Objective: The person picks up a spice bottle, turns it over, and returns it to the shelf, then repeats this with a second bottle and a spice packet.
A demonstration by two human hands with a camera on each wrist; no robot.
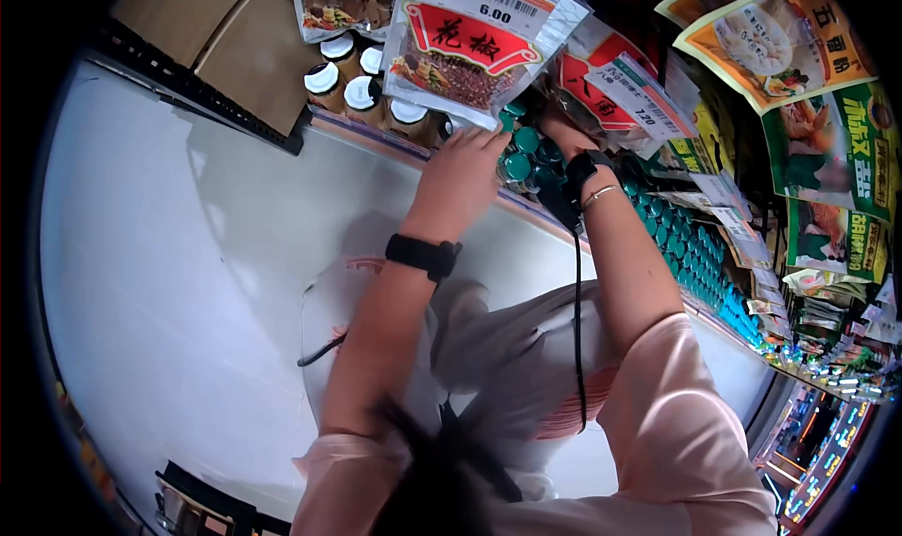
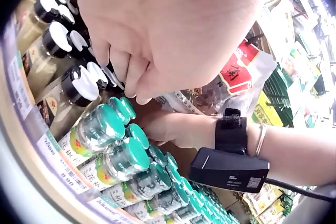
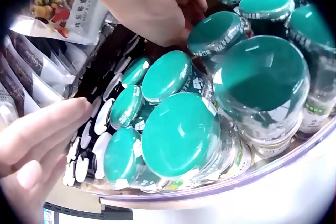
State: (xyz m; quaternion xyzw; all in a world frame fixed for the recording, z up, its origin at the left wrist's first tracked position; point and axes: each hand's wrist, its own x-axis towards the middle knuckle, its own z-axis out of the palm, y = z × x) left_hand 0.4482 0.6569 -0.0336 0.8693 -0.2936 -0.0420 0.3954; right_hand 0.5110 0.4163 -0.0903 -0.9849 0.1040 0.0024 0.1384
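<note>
Head view: the left hand [image 1: 462, 181] is placed over the front of the shelf [image 1: 366, 139], near where white-capped bottles [image 1: 322, 77] give way to green-lidded jars [image 3: 181, 134]. Its fingers are shown extended and relaxed in the right wrist view, with no object held; it is perhaps positioned there for steadiness or for ready access. The right hand [image 3: 147, 3] is reached in behind the nearer jars, beneath the hanging packets [image 1: 460, 57], with its fingers bent beside a green lid at the rear. Whether anything is gripped by it cannot be told, since the fingertips are hidden. The low approach is probably imposed by the packets overhead. The jars are stood on the shelf in close rows, lids up, and their printed labels are turned toward the front edge, presumably so that they can be read from the aisle. Price labels [image 2: 58, 161] are fixed along that edge, apparently so that each row is matched to its price. A black wristband [image 1: 423, 257] is worn on the left wrist, clear of the fingers.
</note>
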